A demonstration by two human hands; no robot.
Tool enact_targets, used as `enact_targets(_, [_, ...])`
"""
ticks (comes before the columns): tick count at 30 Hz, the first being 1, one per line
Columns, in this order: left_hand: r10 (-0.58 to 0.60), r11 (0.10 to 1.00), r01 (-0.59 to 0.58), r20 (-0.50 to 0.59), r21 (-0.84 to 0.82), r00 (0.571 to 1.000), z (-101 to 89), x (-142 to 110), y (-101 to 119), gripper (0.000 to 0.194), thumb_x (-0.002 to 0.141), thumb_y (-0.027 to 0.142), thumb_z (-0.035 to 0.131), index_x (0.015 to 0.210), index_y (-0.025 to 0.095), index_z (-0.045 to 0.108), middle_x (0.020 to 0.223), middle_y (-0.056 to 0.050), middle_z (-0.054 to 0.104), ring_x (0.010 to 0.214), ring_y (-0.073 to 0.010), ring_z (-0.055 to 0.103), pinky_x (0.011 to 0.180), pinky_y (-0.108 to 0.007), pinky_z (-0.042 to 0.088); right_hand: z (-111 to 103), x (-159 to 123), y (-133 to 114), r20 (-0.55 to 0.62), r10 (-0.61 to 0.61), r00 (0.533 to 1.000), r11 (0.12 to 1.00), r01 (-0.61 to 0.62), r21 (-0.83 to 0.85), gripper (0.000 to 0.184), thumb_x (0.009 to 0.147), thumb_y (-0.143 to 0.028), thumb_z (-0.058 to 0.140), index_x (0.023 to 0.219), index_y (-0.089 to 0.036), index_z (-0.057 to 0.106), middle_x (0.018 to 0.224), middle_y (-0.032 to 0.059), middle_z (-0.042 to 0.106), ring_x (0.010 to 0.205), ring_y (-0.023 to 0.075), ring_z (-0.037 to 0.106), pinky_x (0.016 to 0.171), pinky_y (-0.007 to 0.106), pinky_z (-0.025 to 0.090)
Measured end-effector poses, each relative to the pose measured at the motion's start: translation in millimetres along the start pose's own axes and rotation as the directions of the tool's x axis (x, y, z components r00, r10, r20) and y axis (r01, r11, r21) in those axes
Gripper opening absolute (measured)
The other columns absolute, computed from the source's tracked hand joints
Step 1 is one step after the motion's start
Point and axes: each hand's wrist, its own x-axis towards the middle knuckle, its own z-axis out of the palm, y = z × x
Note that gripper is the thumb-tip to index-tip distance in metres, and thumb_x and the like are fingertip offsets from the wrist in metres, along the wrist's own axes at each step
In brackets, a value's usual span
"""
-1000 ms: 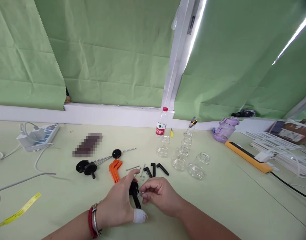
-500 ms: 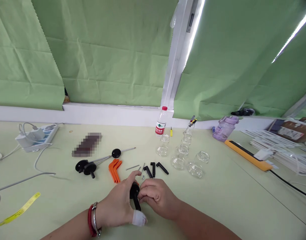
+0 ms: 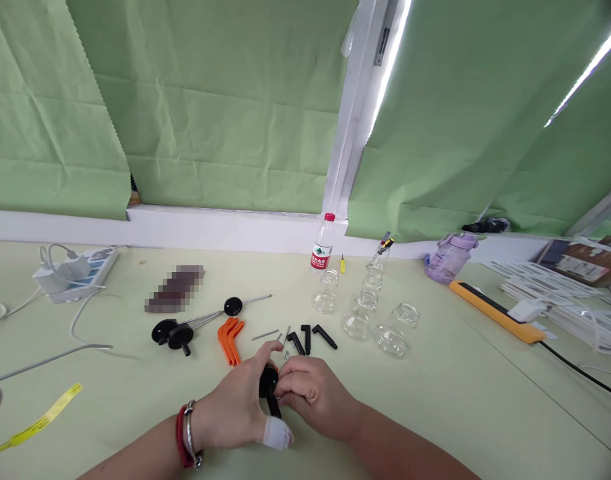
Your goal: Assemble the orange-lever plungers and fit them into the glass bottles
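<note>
My left hand [image 3: 235,407], with white tape on the thumb, grips a black round lid with a short stem [image 3: 268,383], disc tilted toward me. My right hand [image 3: 318,397] pinches at the lid's right edge; whatever its fingertips hold is hidden. A bit of orange shows behind the lid. Just beyond my hands lie several black elbow-shaped pieces [image 3: 306,339], thin metal pins [image 3: 265,335] and tiny nuts [image 3: 286,355]. Bent orange handles [image 3: 230,341] lie stacked left of them. Farther left are black lids with long metal rods [image 3: 180,335].
Several clear glass jars [image 3: 358,323] stand right of centre, behind them a water bottle [image 3: 321,250] and a yellow screwdriver [image 3: 342,265]. A purple bottle [image 3: 450,259] and an orange power strip [image 3: 495,312] are at right. A white power strip [image 3: 98,270] with cables lies at left.
Both hands stay around the black lid, almost unmoved. The view has shifted very slightly.
</note>
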Motion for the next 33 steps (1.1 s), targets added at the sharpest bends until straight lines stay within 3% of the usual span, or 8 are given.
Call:
enact_targets(8, [-0.015, 0.998, 0.018, 0.047, -0.063, 0.999, -4.0, 1.8, 4.2, 0.093, 0.052, 0.027, 0.076, 0.13, 0.02, 0.026, 0.098, -0.004, 0.06, 0.098, -0.0291, 0.056, 0.084, -0.041, 0.046, -1.5, 3.9, -2.6, -0.02, 0.027, 0.999, 0.998, -0.025, 0.066, 0.019, 0.088, -0.023, 0.053, 0.075, -0.018, 0.066, 0.079, 0.0037, 0.062, 0.067, 0.0129, 0.057, 0.062, 0.024, 0.046])
enact_targets(15, [-0.012, 0.996, 0.017, 0.051, -0.087, 0.999, -4.2, 3.3, -0.5, 0.091, 0.054, 0.028, 0.076, 0.13, 0.021, 0.025, 0.097, -0.002, 0.059, 0.083, -0.0221, 0.058, 0.072, -0.035, 0.048, -0.8, 5.8, -3.5, -0.023, 0.049, 0.999, 0.994, -0.046, 0.1, 0.02, 0.088, -0.022, 0.052, 0.072, -0.018, 0.064, 0.079, 0.0035, 0.062, 0.068, 0.0124, 0.057, 0.063, 0.023, 0.046])
enact_targets(33, [-0.014, 0.994, 0.022, 0.069, -0.11, 0.998, -4.8, 3.3, -1.2, 0.092, 0.054, 0.027, 0.076, 0.129, 0.022, 0.023, 0.097, -0.002, 0.057, 0.083, -0.0219, 0.057, 0.073, -0.035, 0.046, 1.9, 5.3, -0.5, -0.043, 0.015, 0.999, 0.999, -0.013, 0.038, 0.017, 0.086, -0.023, 0.054, 0.07, -0.019, 0.059, 0.077, 0.0038, 0.064, 0.069, 0.0138, 0.058, 0.063, 0.024, 0.047])
